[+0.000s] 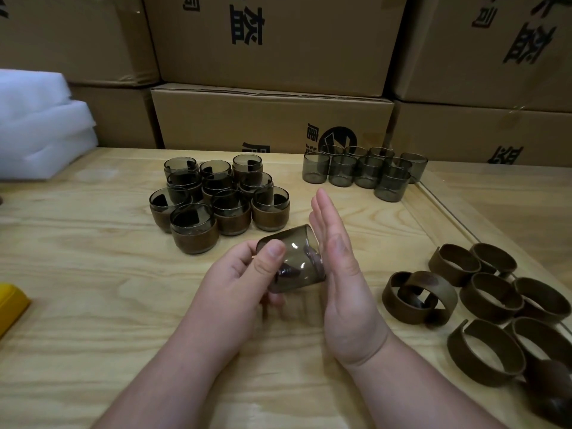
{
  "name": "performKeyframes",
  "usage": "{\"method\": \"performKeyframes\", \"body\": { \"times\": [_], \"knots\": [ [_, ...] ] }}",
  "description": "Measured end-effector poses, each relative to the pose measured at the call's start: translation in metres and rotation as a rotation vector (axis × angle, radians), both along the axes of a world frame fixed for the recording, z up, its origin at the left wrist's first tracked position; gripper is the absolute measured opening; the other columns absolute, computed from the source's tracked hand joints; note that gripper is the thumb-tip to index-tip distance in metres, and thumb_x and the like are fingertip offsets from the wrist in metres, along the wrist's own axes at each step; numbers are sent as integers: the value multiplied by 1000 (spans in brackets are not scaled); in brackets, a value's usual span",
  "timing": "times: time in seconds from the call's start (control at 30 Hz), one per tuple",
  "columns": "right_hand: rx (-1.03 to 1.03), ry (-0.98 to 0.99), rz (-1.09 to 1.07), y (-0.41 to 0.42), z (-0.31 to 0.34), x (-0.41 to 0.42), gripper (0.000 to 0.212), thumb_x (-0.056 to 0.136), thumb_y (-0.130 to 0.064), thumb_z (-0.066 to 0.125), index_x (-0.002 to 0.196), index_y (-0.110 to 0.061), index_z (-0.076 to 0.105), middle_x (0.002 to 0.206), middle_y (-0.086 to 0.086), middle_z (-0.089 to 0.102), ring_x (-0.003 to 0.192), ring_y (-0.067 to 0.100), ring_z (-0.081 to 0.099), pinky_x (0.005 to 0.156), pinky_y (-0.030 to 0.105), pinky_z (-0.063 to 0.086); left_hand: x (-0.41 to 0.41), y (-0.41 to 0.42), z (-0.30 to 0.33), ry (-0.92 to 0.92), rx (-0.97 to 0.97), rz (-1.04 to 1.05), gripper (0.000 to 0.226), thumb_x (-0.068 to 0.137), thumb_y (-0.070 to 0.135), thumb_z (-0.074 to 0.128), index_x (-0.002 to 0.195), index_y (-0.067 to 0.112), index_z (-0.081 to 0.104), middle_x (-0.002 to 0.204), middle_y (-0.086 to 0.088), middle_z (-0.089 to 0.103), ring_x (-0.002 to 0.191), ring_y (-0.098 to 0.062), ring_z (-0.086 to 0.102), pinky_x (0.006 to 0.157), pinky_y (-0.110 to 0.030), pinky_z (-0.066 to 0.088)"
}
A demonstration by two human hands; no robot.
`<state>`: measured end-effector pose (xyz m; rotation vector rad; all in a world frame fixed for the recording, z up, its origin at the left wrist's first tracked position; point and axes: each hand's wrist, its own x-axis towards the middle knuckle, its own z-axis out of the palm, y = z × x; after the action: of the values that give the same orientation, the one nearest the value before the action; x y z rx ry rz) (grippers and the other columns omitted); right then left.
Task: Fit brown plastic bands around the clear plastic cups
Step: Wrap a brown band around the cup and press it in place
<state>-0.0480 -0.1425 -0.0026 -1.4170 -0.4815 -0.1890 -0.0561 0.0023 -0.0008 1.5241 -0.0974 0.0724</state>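
My left hand [238, 274] grips a smoky clear cup [297, 261], tilted on its side above the table's middle, thumb on its wall. My right hand [337, 261] is flat with straight fingers, its palm against the cup's right end. No band is around this cup. Several bare cups [359, 170] stand at the back right. Several cups wearing brown bands [216, 202] are grouped at the back, left of centre. Loose brown bands [492, 292] lie on the right of the table.
The wooden table [93, 274] has a raised edge strip on the right [448, 209]. Cardboard boxes [272, 116] are stacked behind it. White foam sheets [40, 125] sit at the back left, and a yellow object [9, 301] pokes in at the left edge.
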Motion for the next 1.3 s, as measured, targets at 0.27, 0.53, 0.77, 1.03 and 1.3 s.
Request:
{"method": "performKeyframes", "body": {
  "times": [0.27, 0.53, 0.77, 1.03, 1.3],
  "knots": [
    [-92, -12, 21, 2, 0, -2, 67, 95, -72, 37, 156, -50, 20, 167, -31, 15, 152, -12, 8, 125, 24, 14, 2, -3, 2, -32, -69, 63, 59, 77, 52, 82, 119, 17, 60, 90, 5, 77, 63, -13, 64, 62, -24, 54],
    [-189, -43, 3, 3, 2, -5, 77, 93, -81, 34, 160, -50, 14, 170, -27, 7, 156, -3, 0, 128, 50, 4, 3, 0, 1, -94, -72, 24, 78, 61, 30, 91, 134, 32, 63, 116, -1, 73, 79, -7, 73, 68, -20, 57],
    [-131, -48, -56, 2, 2, -4, 76, 90, -82, 37, 157, -51, 19, 167, -31, 11, 154, -9, 2, 126, 41, 5, 1, 2, -2, -38, 14, -47, 79, 65, 39, 92, 138, 41, 62, 113, -6, 76, 105, -32, 73, 100, -44, 57],
    [-118, -36, -79, 5, -2, -1, 69, 91, -83, 37, 154, -60, 22, 167, -31, 12, 155, -6, 4, 128, 50, 7, -5, -3, 6, -52, -1, -64, 47, 79, 45, 63, 115, 16, 71, 87, 6, 78, 76, 3, 69, 64, -10, 50],
    [-148, -39, -108, 5, -1, -2, 73, 90, -85, 35, 155, -58, 16, 167, -32, 10, 153, -11, 3, 125, 35, 8, -4, -2, 3, -25, 18, -4, 52, 79, 58, 62, 111, 18, 68, 82, 7, 76, 61, -6, 58, 60, -18, 50]
  ]
}}
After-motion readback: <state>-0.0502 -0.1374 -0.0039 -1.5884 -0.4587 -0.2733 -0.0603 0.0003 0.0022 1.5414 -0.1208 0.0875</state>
